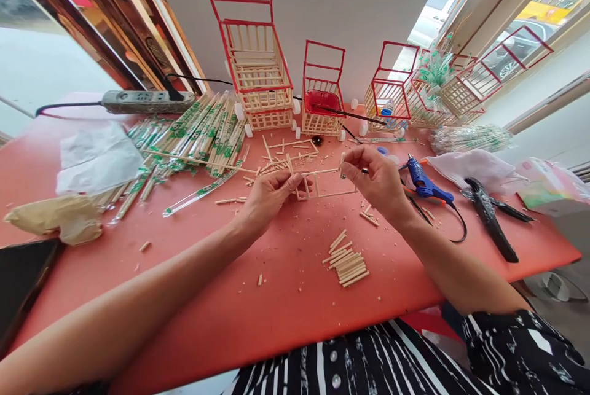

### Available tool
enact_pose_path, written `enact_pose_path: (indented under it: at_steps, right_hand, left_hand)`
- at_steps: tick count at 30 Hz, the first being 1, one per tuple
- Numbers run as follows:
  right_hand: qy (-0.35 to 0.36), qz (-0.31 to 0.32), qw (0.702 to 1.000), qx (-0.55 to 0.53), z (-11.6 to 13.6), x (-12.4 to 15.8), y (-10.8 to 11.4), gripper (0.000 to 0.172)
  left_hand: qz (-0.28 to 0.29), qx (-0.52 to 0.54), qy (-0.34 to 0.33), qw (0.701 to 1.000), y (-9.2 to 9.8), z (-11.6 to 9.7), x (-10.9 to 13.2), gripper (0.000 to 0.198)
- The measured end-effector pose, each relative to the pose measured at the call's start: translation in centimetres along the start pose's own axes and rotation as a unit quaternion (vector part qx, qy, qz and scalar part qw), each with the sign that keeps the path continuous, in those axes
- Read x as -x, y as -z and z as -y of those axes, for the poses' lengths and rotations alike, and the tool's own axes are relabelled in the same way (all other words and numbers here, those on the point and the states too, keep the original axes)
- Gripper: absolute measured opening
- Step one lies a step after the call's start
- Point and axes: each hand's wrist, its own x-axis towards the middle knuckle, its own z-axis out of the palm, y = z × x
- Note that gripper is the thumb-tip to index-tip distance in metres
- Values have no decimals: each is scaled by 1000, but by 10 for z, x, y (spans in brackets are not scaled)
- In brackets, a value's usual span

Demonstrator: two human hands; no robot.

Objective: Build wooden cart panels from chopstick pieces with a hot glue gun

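Between my hands a small frame of pale wooden sticks [332, 195] is held just over the red table. My left hand [273, 193] pinches its left end, where short upright sticks stand. At the frame's right end my right hand [375, 177] holds a short wooden stick [342, 164] upright between thumb and fingertips; whether it touches the frame I cannot tell. Nearer to me lies a pile of short cut sticks [349, 263]. To the right of my right hand rests a blue glue gun [424, 183] with an orange tip.
Miniature stick carts with red edges, such as a tall one [258, 75], line the wall. Wrapped chopsticks [203, 137] and a power strip [145, 102] occupy the left. Black-handled cutters [493, 217] lie at right. A flat dark object [27, 284] sits at the left edge.
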Motion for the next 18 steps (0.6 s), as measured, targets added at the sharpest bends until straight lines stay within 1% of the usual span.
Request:
enact_pose_path:
  at_steps: [2,4,7,10,13,18]
  right_hand:
    - [12,-2,999,43,2,4,0,12]
    - [23,-22,997,69,1,4,0,10]
    - [9,-38,997,60,-4,5,-2,12]
    - [-26,-9,999,41,-11,8,-9,14]
    - [-36,13,998,48,-18,12,-18,13]
    - [-44,15,996,80,-19,14,-22,13]
  left_hand:
    - [-14,0,1,1000,-1,1,2,62]
    - [-29,9,0,1000,-1,0,4,60]
    - [-45,42,1,998,-2,-2,6,57]
    - [-50,56,5,997,-4,-1,8,53]
    - [-56,46,9,997,-5,-1,10,49]
    - [-63,22,17,998,-7,-3,14,49]
